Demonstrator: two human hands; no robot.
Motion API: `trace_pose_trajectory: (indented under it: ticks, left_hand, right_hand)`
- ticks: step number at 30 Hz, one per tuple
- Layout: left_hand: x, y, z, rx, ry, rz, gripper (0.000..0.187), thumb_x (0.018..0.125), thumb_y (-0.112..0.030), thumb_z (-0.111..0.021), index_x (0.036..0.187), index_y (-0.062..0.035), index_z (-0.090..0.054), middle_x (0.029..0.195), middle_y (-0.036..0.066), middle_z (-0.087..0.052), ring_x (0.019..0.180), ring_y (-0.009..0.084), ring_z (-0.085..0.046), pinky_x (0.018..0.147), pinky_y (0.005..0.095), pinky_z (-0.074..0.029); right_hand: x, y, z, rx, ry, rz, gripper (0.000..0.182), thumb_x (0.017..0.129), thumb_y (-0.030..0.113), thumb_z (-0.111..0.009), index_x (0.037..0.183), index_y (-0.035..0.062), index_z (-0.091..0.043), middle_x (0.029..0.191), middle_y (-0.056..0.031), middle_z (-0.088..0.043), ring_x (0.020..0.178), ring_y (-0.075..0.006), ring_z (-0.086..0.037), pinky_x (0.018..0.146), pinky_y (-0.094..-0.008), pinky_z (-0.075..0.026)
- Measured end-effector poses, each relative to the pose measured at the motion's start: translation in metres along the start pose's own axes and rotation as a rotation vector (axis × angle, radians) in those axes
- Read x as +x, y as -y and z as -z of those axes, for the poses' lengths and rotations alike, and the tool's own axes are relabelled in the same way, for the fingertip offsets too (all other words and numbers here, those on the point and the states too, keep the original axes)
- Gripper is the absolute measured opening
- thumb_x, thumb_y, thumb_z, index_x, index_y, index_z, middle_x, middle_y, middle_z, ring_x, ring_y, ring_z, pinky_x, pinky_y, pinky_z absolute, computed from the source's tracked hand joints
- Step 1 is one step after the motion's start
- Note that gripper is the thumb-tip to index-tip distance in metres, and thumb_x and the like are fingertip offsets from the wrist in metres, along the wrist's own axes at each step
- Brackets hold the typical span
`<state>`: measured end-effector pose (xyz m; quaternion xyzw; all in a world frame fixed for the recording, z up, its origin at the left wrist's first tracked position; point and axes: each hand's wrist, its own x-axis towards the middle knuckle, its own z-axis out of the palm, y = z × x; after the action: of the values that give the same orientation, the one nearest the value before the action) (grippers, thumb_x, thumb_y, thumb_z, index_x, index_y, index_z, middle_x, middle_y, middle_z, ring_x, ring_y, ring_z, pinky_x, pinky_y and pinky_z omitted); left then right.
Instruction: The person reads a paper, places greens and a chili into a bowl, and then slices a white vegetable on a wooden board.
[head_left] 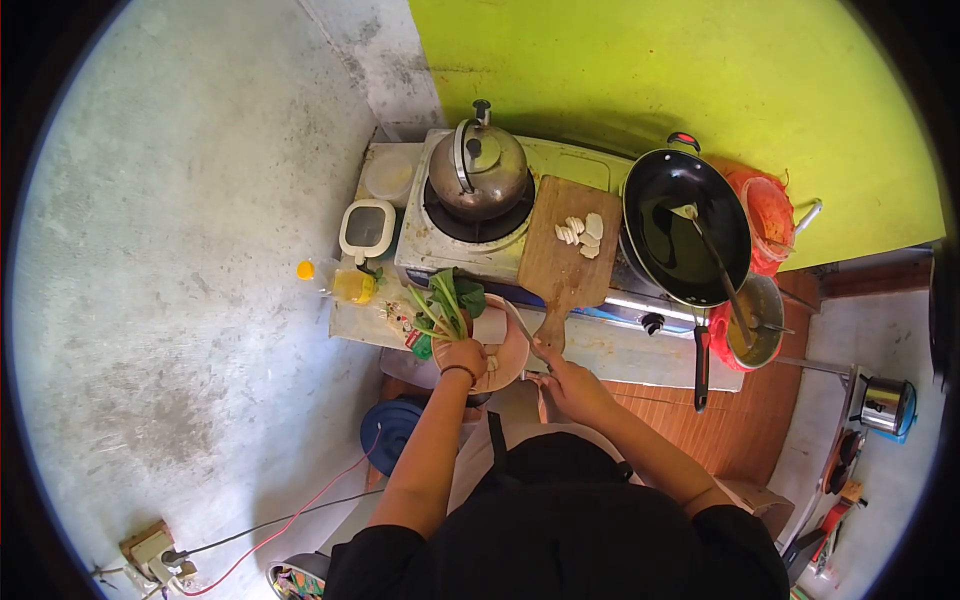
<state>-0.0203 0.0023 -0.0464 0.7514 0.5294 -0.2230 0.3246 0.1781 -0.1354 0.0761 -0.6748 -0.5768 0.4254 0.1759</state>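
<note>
The wall (640, 60) is lime green, the wok (672, 210) glossy black

Leafy green stalks (447, 300), bunched over a pale pink bowl (514, 352)

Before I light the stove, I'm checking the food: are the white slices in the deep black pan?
No, the white slices lie on the brown wooden cutting board, to the left of the deep black pan.

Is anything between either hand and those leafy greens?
Nothing visible for the left hand: it grips the leafy greens. From the right hand, the pinkish bowl and what looks like a knife blade stand between.
</note>
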Motion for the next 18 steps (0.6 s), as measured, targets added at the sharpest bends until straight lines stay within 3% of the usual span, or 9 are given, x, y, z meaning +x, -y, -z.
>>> trace_pose_trajectory:
  ticks: [1,4,6,8,10,16,18]
  left_hand:
    - [0.001,-0.003,0.0,0.066,0.084,0.027,0.025,0.084,-0.023,-0.064,0.105,-0.0126,-0.073,0.112,0.016,-0.068,0.103,0.0289,-0.066,0.09,0.0409,-0.052]
    - [0.019,0.008,-0.037,0.03,-0.006,-0.004,0.023,0.076,-0.023,-0.073,0.098,-0.0156,-0.075,0.105,0.011,-0.071,0.101,0.0297,-0.066,0.09,0.0392,-0.052]
    - [0.027,0.002,-0.047,0.056,0.043,0.049,0.031,0.085,-0.023,-0.063,0.113,-0.0092,-0.067,0.127,0.013,-0.059,0.116,0.0294,-0.058,0.098,0.04,-0.048]
    - [0.027,-0.001,-0.05,0.09,0.052,0.057,0.034,0.087,-0.022,-0.061,0.117,-0.0077,-0.065,0.13,0.014,-0.058,0.118,0.0296,-0.058,0.098,0.0415,-0.048]
    - [0.019,-0.011,-0.042,0.13,0.022,0.004,0.03,0.082,-0.021,-0.065,0.11,-0.0111,-0.068,0.113,0.013,-0.068,0.106,0.0304,-0.065,0.089,0.0438,-0.053]
    - [-0.001,-0.024,-0.016,0.264,0.023,-0.005,0.037,0.076,-0.029,-0.067,0.108,-0.0103,-0.068,0.108,0.016,-0.069,0.102,0.0307,-0.067,0.086,0.044,-0.055]
    - [-0.005,-0.023,-0.009,0.214,0.048,0.001,0.044,0.076,-0.033,-0.067,0.115,-0.0123,-0.066,0.109,0.015,-0.069,0.1,0.0302,-0.067,0.089,0.0429,-0.053]
  right_hand:
    - [-0.001,-0.001,-0.001,0.002,0.003,-0.005,0.059,0.092,0.014,-0.055,0.146,0.0125,-0.03,0.09,-0.0267,-0.062,0.085,-0.0439,-0.063,0.076,-0.0504,-0.049]
    - [-0.004,0.002,-0.001,0.021,-0.002,-0.019,0.058,0.093,0.014,-0.054,0.146,0.0123,-0.03,0.09,-0.0272,-0.062,0.085,-0.0445,-0.062,0.076,-0.0509,-0.049]
    - [-0.008,0.0,-0.002,0.031,-0.024,-0.011,0.058,0.093,0.014,-0.054,0.145,0.0121,-0.03,0.089,-0.0278,-0.062,0.084,-0.0451,-0.062,0.075,-0.0515,-0.048]
    - [-0.01,0.0,-0.003,0.05,-0.039,0.003,0.057,0.093,0.014,-0.054,0.145,0.012,-0.03,0.087,-0.0283,-0.062,0.084,-0.0457,-0.062,0.075,-0.052,-0.048]
    - [-0.012,0.0,0.0,0.071,-0.056,0.011,0.057,0.093,0.013,-0.054,0.145,0.0119,-0.03,0.086,-0.0288,-0.062,0.083,-0.0464,-0.062,0.075,-0.0524,-0.047]
    - [-0.015,0.001,0.005,0.101,-0.062,-0.011,0.057,0.092,0.013,-0.054,0.145,0.0116,-0.03,0.087,-0.0288,-0.063,0.084,-0.0465,-0.062,0.076,-0.0525,-0.047]
    - [-0.014,-0.004,0.004,0.105,-0.086,0.02,0.058,0.092,0.013,-0.055,0.145,0.0115,-0.03,0.087,-0.0288,-0.063,0.084,-0.0463,-0.062,0.076,-0.0524,-0.047]
